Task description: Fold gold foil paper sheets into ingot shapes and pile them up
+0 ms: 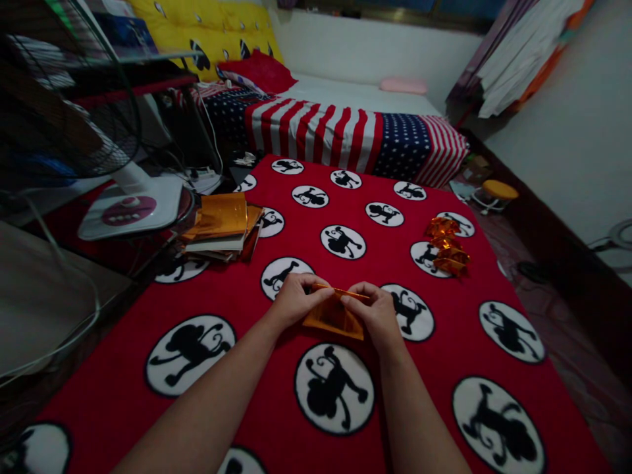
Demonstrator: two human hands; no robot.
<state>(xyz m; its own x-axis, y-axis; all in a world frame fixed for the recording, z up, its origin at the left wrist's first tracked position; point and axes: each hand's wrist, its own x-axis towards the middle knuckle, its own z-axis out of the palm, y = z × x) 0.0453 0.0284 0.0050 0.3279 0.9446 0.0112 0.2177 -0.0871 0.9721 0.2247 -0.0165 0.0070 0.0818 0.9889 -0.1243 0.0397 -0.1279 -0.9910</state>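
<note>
Centrally: sheet (333,321), glossy orange, straight-edged, on or just above red cloth (271,411) (cannot tell) | left grip (296,299), right grip (378,313): pinching its far edge | stack (220,220): flat, layered, left | pieces (450,255): shiny, crumpled, right

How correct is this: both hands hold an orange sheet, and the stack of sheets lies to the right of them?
Not fully: the head view shows the stack of sheets to the left of the left hand and right hand, not to the right. Both do hold an orange sheet.
</note>
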